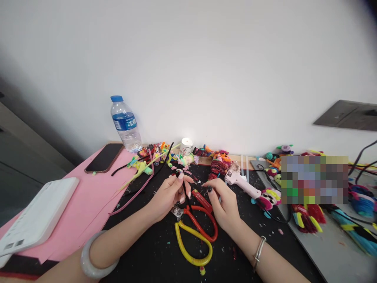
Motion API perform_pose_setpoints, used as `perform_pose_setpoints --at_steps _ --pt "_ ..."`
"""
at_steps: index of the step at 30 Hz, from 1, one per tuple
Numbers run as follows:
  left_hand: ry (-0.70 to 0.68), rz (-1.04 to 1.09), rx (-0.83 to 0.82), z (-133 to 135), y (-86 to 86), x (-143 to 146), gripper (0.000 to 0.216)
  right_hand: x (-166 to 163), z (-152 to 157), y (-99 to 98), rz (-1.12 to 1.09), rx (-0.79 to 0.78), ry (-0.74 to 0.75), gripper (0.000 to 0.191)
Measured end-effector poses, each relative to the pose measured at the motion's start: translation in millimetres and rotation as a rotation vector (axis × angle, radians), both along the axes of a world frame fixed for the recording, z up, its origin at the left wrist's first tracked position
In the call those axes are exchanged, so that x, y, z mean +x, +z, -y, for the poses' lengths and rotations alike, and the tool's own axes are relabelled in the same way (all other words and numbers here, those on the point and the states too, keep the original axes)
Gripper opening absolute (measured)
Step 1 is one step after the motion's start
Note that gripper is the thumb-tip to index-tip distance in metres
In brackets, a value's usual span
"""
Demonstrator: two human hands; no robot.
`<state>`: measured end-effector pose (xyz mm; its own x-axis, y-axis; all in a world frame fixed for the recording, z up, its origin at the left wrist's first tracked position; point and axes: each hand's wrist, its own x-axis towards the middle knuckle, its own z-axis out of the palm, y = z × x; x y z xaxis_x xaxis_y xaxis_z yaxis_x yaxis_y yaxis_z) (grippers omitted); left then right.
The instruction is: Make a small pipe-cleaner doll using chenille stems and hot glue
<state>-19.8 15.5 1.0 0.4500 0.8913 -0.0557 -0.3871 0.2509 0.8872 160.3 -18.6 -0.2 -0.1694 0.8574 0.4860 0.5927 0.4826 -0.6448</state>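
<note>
My left hand (171, 194) is raised over a black mat (165, 251), fingers pinched on a black pipe cleaner (185, 194) that hangs down from them. My right hand (225, 204) sits just to the right, fingers curled and closed close to the pipe cleaner's lower part; what they pinch is hidden. Below both hands lie red-handled scissors (206, 226) and yellow-handled scissors (191, 247). A pale bangle (91, 259) is on my left wrist, a thin metal bracelet (259, 247) on my right.
A water bottle (126, 124), a dark phone (104, 157) and a white box (38, 216) sit on pink paper (85, 204) at left. A lit candle (186, 146), colourful pipe-cleaner figures (218, 161) and a pink glue gun (241, 181) line the back. More fuzzy crafts (309, 216) lie right.
</note>
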Motion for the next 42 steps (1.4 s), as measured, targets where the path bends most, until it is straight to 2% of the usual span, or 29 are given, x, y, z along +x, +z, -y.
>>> perform_pose_setpoints --at_steps 3,6,8,16,20,22,24,27,33,36,39,42 --pt "-0.114 -0.019 -0.039 -3.9 2.2 -4.5 0.033 3.9 -7.7 -2.4 0.249 -0.101 -0.129 0.009" --pt "-0.252 -0.03 -0.119 -5.3 5.5 -8.7 0.029 3.4 -8.8 -3.9 0.456 -0.172 -0.136 0.01" --pt "-0.317 -0.032 -0.148 -4.9 7.2 -10.4 0.027 1.5 -6.6 -4.6 0.492 -0.196 -0.132 0.011" --pt "-0.449 -0.011 -0.238 -1.2 5.2 -12.3 0.025 0.2 -7.6 -7.2 0.128 -0.193 -0.147 0.008" --pt "-0.419 -0.049 -0.199 -1.2 3.4 -10.9 0.029 0.8 -8.8 -8.5 -0.223 -0.195 -0.077 0.018" --pt "-0.389 -0.084 -0.199 -1.2 2.6 -9.9 0.028 -0.3 -7.3 -9.6 -0.34 -0.235 -0.016 0.015" --pt "-0.384 -0.108 -0.205 -0.9 1.9 -9.0 0.027 -2.1 -5.5 -10.3 -0.383 -0.277 0.01 0.012" --pt "-0.406 -0.113 -0.208 0.7 1.7 -7.8 0.029 -5.1 -3.9 -9.4 -0.417 -0.317 0.04 0.019" --pt "-0.528 -0.171 -0.174 5.1 4.6 -6.1 0.034 -9.3 -3.1 -4.8 -0.589 -0.478 0.163 0.029" --pt "-0.52 -0.205 -0.154 6.7 4.2 -5.7 0.034 -9.3 -2.9 -8.5 -0.697 -0.547 0.199 0.038" --pt "-0.553 -0.206 -0.151 8.7 2.3 -4.5 0.036 -9.0 -3.3 -15.2 -0.71 -0.561 0.214 0.05" --pt "-0.599 -0.206 -0.169 11.4 -0.2 -2.7 0.038 -9.7 -4.4 -20.5 -0.706 -0.576 0.211 0.053"
